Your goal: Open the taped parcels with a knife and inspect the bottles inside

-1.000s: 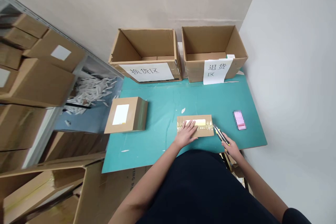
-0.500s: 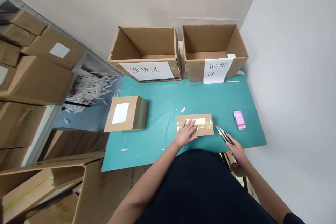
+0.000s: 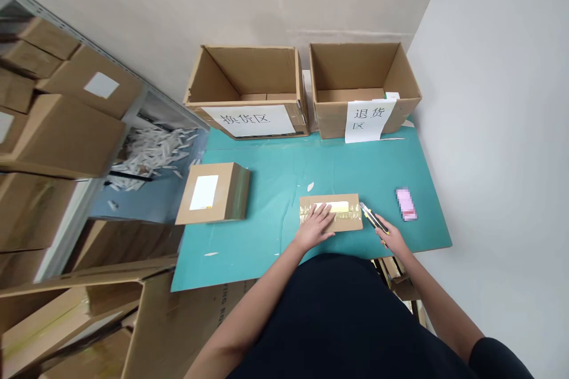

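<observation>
A small flat cardboard parcel (image 3: 344,213), sealed with clear tape and bearing a pale label, lies on the teal table (image 3: 267,237) in front of me. My left hand (image 3: 315,226) rests flat on its left half, fingers spread. My right hand (image 3: 391,241) is closed round a yellow and black utility knife (image 3: 372,219). The knife's tip points at the parcel's right end, touching or almost touching it.
A taped box with a white label (image 3: 213,193) sits at the table's left. Two open cartons with paper signs (image 3: 249,92) (image 3: 362,86) stand along the back. A pink item (image 3: 405,204) lies to the right. Stacked cartons (image 3: 57,130) fill shelves on the left.
My right hand drew the knife back from the parcel's right end half a second ago, and has now brought it up to that end again. The left hand stayed put.
</observation>
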The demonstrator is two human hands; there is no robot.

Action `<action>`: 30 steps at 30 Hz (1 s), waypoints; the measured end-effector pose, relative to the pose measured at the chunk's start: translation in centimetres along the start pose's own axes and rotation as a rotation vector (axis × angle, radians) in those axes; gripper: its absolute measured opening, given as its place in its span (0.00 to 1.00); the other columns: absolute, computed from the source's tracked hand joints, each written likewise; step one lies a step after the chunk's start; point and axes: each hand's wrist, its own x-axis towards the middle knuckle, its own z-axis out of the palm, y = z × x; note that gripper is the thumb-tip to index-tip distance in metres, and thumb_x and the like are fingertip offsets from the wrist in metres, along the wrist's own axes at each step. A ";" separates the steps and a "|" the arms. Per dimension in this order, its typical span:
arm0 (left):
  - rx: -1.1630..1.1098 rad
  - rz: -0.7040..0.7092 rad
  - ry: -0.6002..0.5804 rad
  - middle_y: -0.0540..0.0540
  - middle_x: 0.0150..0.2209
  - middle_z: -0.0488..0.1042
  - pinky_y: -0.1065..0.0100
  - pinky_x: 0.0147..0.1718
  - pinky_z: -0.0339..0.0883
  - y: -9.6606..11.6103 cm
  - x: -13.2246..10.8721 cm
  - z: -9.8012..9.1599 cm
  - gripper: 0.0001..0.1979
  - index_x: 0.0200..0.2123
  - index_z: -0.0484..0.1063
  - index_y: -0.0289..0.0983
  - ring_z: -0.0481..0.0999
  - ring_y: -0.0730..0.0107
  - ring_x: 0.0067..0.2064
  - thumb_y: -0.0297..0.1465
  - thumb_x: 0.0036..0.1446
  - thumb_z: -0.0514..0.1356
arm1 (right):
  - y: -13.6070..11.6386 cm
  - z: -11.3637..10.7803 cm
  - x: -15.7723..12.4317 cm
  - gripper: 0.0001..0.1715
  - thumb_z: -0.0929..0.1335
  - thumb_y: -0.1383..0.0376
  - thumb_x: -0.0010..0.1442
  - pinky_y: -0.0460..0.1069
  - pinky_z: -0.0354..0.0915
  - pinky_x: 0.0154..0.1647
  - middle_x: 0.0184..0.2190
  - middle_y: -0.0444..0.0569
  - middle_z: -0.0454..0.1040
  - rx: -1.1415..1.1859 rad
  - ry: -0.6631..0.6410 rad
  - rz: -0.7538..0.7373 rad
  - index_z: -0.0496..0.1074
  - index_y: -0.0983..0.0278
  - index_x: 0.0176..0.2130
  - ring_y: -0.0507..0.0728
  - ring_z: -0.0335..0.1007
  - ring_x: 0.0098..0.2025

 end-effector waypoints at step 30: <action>-0.021 -0.004 0.018 0.36 0.69 0.59 0.40 0.69 0.44 -0.2 0.1 0.4 0.32 0.65 0.63 0.40 0.53 0.48 0.72 0.49 0.63 0.58 | 2.0 -0.3 -4.4 0.38 0.68 0.55 0.56 0.45 0.64 0.22 0.34 0.48 0.78 -0.106 -0.004 -0.052 0.68 0.62 0.64 0.52 0.65 0.24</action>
